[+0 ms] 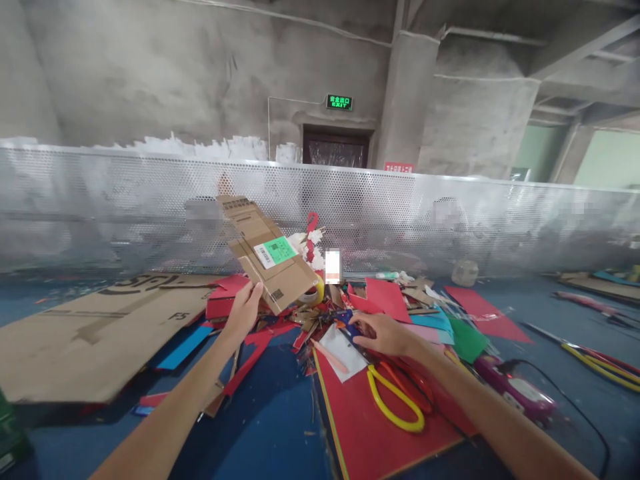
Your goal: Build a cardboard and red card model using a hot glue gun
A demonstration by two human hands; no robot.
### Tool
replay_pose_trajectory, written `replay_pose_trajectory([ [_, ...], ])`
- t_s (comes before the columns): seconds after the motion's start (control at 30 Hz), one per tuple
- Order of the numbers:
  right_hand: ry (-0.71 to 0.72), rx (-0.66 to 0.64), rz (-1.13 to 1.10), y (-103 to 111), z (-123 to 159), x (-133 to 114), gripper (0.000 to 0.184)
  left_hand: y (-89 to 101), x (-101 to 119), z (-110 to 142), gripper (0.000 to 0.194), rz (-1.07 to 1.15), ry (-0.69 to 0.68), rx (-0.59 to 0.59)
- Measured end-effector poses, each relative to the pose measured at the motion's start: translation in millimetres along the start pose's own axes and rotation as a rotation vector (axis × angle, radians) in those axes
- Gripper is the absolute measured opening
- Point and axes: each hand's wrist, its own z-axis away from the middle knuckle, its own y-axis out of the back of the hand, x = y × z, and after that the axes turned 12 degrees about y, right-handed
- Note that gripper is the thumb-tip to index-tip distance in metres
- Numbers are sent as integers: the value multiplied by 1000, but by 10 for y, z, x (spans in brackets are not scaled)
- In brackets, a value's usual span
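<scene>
My left hand (246, 305) grips the lower left edge of a flat piece of brown cardboard (255, 223), holding it up and tilted. A green and white shipping label (275, 251) is stuck on the cardboard's face. Curled over the pile of scraps, my right hand (383, 333) has its fingers on a small dark blue object (346, 320) with an orange part; its kind is unclear. Below that hand are a white sheet (340, 357) with a pinkish stick-shaped thing on it, and scissors with yellow handles (395, 400). Under them lies a stack of red sheets (360, 433).
A large cardboard sheet (135, 333) covers the table's left. Yellow tape (314, 293) sits amid scraps behind the held cardboard. To the right are a purple corded device (517, 393), more long-bladed scissors (590, 357) and red paper (487, 312). A perforated metal screen (150, 213) stands behind.
</scene>
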Motion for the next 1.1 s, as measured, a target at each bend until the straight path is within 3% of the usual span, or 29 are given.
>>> replay_pose_trajectory([
  [0.1,16,-58,81,-5,-15,-78,48,-22,50,30,44,-8,-11,-26],
  [0.33,-52,15,163,89,32,65,39,22,18,-77,45,-70,-146,49],
  [0.47,-43,-29,150,87,68,149,38,37,-20,-109,43,-106,-162,26],
  [0.6,17,25,176,129,47,58,35,11,7,-63,40,-128,-175,33],
  [0.67,34,-8,147,204,47,-64,33,-16,24,-31,38,-117,-143,17],
  [0.73,53,-161,59,292,75,-211,33,-42,27,-9,36,-82,-58,-27],
  [0.87,-28,-368,25,390,210,-444,52,-68,7,-3,30,-12,52,-54],
  [1.0,-113,-379,136,354,326,-463,73,-70,0,-6,31,9,39,-24],
  [1.1,-84,-271,72,309,335,-382,67,-77,9,5,32,25,27,-3],
])
